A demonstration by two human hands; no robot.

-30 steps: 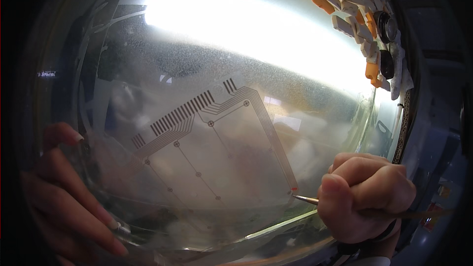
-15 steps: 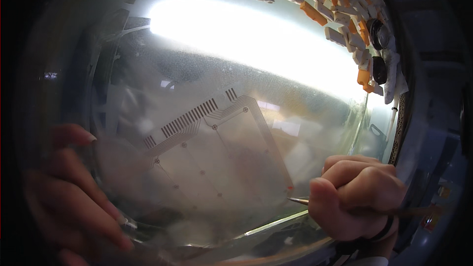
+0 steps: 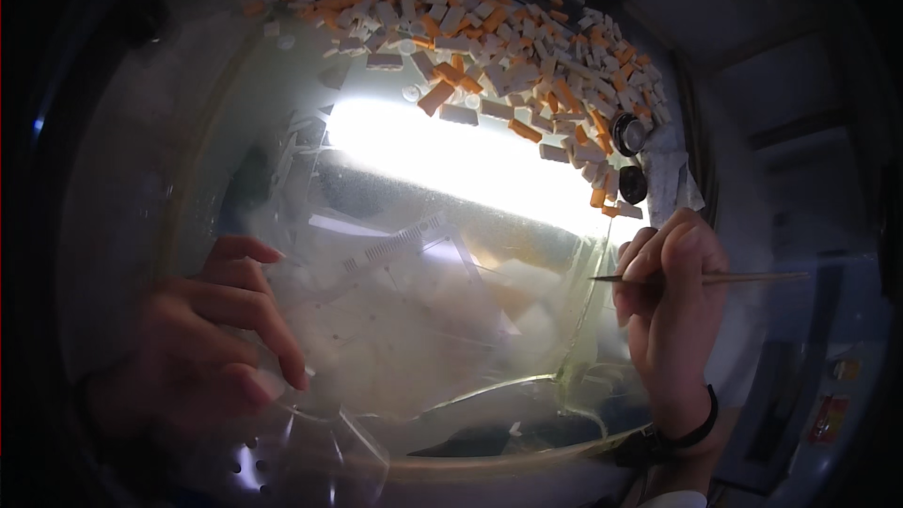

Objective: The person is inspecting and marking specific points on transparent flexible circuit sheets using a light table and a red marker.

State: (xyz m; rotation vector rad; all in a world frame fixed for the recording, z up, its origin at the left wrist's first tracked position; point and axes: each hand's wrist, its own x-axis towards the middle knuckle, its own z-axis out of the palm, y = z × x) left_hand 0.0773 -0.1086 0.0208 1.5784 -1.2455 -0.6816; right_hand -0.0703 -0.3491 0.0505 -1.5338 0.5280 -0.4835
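Observation:
My right hand (image 3: 673,273) is closed around a slim pointed tool (image 3: 752,277) with a brown handle and a dark tapered tip. It is raised over the right side of the lit glass, the tip pointing left. Over the glass lies a see-through film sheet (image 3: 376,320) printed with dark bars and thin lines, partly washed out by glare. At its lower left is my left hand (image 3: 230,320), fingers bent and apart, thumb and forefinger close to the sheet's edge. Whether they touch the sheet is unclear.
A heap of white and orange small blocks (image 3: 508,66) covers the far side, with two dark round pieces (image 3: 628,134) at its right end. A bright lamp glow (image 3: 451,150) crosses the glass. Clear plastic with holes (image 3: 320,461) sits at the near left.
My right hand has lifted from the sheet's lower right and moved farther away, its tool now level. The view has shifted, showing more of the block heap and clear plastic near my left hand.

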